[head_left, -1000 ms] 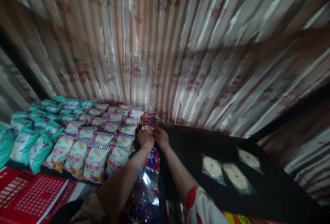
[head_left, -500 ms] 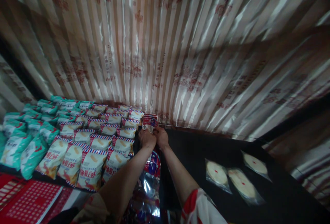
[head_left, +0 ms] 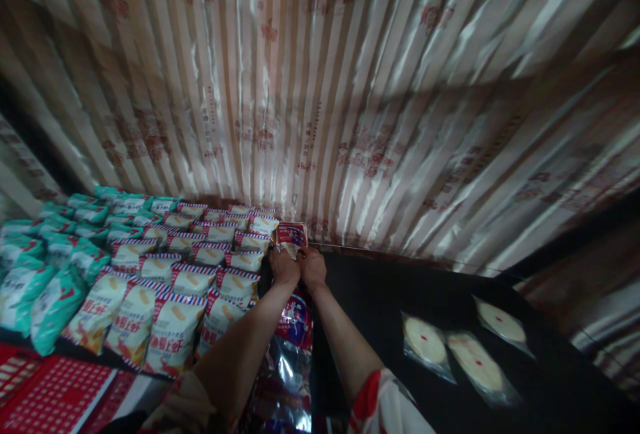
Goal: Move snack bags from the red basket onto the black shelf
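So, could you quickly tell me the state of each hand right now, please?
Left hand: closed, pinching the red snack packet by its lower edge.
Right hand: closed on the same packet, beside the left.

The small packet (head_left: 291,234) at frame centre is red with white print. Left of it, the snack bags (head_left: 175,327) are cream with red-and-blue striped tops (orange-red lettering lower down). At the far left the bags (head_left: 50,301) are teal. The backdrop cloth (head_left: 320,87) across the top is cream-and-brown striped with faded red marks. The tabletop (head_left: 380,301) is black, the lower-left crate (head_left: 60,397) red and gridded.
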Motion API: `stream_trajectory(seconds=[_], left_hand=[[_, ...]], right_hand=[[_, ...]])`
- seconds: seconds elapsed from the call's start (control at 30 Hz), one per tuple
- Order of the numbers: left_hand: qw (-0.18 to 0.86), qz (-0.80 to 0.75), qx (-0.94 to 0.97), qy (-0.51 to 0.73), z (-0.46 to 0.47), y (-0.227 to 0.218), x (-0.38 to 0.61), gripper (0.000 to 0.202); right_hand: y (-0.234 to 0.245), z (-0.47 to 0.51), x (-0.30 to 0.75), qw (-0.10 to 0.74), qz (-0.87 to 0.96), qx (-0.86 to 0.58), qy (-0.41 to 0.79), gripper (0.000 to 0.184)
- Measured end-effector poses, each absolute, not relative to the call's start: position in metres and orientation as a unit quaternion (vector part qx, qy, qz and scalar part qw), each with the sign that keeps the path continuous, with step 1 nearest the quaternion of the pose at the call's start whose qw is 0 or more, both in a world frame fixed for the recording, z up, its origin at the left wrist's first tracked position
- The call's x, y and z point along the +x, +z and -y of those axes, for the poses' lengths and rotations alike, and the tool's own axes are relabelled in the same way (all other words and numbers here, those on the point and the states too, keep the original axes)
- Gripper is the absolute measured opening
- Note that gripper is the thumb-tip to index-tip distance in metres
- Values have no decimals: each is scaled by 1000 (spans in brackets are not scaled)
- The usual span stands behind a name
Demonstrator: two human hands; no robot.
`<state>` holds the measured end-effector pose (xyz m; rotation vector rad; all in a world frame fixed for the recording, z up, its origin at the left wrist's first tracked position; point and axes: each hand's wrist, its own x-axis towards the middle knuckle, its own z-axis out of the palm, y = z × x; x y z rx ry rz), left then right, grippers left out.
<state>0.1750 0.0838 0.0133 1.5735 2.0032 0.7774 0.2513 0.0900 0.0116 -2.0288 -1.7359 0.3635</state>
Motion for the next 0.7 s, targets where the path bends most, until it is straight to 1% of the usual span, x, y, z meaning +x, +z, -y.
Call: stream_trajectory(seconds=[0.17,0.3,0.53,0.7], left_hand=[[239,-709,594,296,-90,9,173,25],[234,-709,594,300,-93,9,173,23],[202,-713,607,287,-93,9,173,29],[198,-711,622,261,-92,8,172,33]], right_hand=[[15,-88,248,203,623,-748,106,27],[14,-92,248,202,632,-740,110,28],[5,-97,249,217,630,-740,96,27],[2,-100,249,213,631,-741,88,29]])
